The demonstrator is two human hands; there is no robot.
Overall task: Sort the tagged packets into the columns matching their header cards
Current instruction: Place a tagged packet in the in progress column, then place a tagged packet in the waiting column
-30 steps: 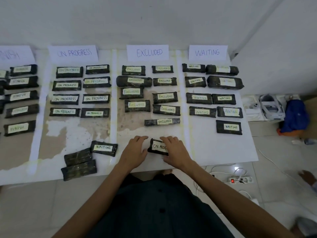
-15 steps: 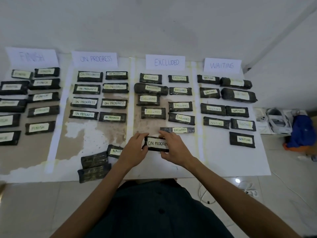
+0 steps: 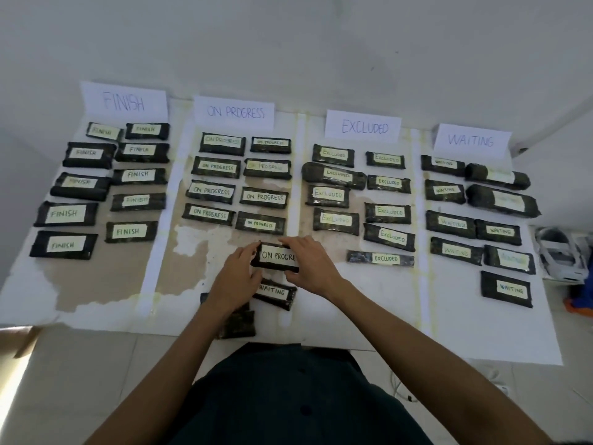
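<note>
So, head view, done: most of it looks sorted, I'd say. All four columns on the tabletop (image 3: 481,332) hold rows of packets whose tags match, wherever I can read them, the FINISH card (image 3: 124,101), the ON PROGRESS card (image 3: 234,112), the EXCLUDED card (image 3: 364,126) and the WAITING card (image 3: 471,140).
Left to do: not much. There's the ON PROGRESS packet (image 3: 277,256) in hand, plus a WAITING packet (image 3: 274,292) sitting in the wrong column just near of it. There are also two dark packets (image 3: 239,324) at the near edge with no tag showing, partly hidden by the left forearm.
Left hand (image 3: 237,277): grasping the left end of the ON PROGRESS packet, fingers curled onto it.
Right hand (image 3: 311,268): pinching the right end, fingers over the far edge and thumb on the near edge, covering the end of the tag.
Where the packet is: between both hands, tag up, at the near end of the ON PROGRESS column's right-hand row, just near of the last packet there.
Down or lifted: can't tell.
My guess: it's about in its slot, so the WAITING one is probably next.
</note>
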